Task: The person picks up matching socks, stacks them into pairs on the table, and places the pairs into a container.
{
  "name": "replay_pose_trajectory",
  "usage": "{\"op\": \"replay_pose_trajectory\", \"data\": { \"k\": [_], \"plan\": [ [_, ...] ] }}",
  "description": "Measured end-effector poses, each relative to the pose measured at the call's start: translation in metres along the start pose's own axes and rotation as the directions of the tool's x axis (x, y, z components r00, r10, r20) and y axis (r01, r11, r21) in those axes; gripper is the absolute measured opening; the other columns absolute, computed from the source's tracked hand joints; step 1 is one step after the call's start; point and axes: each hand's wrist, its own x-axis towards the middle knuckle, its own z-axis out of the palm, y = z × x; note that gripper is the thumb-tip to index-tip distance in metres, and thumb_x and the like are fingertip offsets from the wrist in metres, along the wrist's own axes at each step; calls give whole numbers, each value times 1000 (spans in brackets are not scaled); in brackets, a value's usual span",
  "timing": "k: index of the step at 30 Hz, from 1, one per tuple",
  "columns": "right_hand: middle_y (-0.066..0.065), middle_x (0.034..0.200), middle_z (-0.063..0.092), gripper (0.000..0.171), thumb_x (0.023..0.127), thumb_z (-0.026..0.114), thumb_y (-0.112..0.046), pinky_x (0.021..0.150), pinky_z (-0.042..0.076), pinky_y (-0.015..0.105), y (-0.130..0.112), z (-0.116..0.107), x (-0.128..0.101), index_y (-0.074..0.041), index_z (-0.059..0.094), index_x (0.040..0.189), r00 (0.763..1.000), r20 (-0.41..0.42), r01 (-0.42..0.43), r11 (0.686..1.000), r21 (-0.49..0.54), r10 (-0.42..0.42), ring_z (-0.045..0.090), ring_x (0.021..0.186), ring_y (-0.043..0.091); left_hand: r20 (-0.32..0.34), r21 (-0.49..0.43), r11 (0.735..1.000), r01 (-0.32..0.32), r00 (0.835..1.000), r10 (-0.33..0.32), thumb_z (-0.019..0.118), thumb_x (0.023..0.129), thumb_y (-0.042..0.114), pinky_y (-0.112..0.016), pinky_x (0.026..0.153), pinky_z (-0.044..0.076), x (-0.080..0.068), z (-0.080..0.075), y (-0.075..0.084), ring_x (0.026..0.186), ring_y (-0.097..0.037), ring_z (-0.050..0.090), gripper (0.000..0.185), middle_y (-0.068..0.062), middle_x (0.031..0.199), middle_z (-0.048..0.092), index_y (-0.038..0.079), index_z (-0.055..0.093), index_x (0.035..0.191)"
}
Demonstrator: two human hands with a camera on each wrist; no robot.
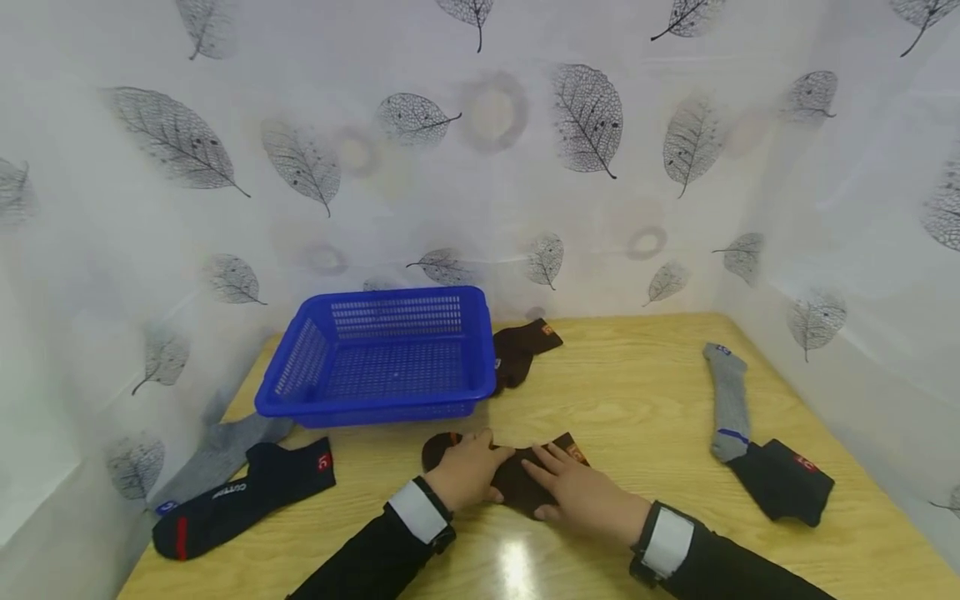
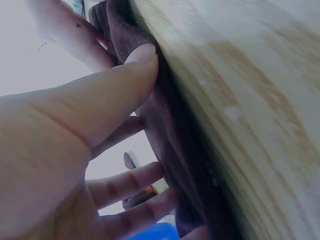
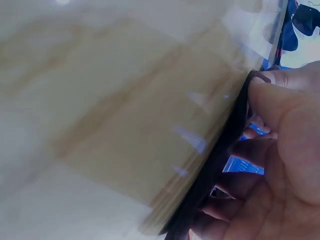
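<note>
A dark brown sock (image 1: 517, 487) lies flat on the wooden table (image 1: 645, 392) near the front middle. Its toe points left and its orange-labelled cuff (image 1: 574, 452) points right. My left hand (image 1: 471, 473) rests on the toe half and my right hand (image 1: 577, 492) on the cuff half, fingers lying flat on the fabric. In the left wrist view the thumb (image 2: 135, 65) presses the sock (image 2: 170, 135) against the wood. In the right wrist view the thumb (image 3: 270, 95) touches the sock's edge (image 3: 225, 145).
A blue mesh basket (image 1: 382, 354) stands behind the hands, with a second brown sock (image 1: 521, 350) beside its right wall. A grey sock (image 1: 217, 454) and a dark sock (image 1: 240, 496) lie at the left. Another grey sock (image 1: 727, 400) and a black sock (image 1: 783, 479) lie at the right.
</note>
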Motion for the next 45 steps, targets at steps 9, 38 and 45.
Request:
{"op": "replay_pose_trajectory", "data": {
  "k": [9, 38, 45],
  "plan": [
    [16, 140, 25, 66, 83, 54, -47, 94, 31, 46, 7, 0, -1, -10, 36, 135, 999, -9, 33, 999, 18, -32, 24, 126, 35, 12, -47, 999, -19, 1000, 20, 72, 67, 44, -35, 68, 47, 0, 3, -5, 100, -23, 47, 68, -6, 113, 46, 24, 49, 127],
    [20, 129, 39, 53, 80, 61, -39, 86, 40, 44, 46, -7, -15, -5, 54, 120, 983, -183, -17, 998, -67, 4, 46, 109, 34, -85, -67, 997, -38, 996, 32, 68, 64, -5, -35, 83, 43, -25, -3, -58, 102, -26, 52, 53, -10, 114, 53, 15, 59, 113],
    [20, 129, 40, 54, 79, 62, -40, 85, 40, 45, 45, -6, -14, -5, 54, 120, 986, -169, -20, 998, -66, 9, 46, 109, 34, -61, -68, 997, -37, 998, 33, 74, 67, 12, -37, 85, 42, -25, -2, -59, 105, -27, 50, 48, -11, 118, 52, 15, 60, 112]
  ]
}}
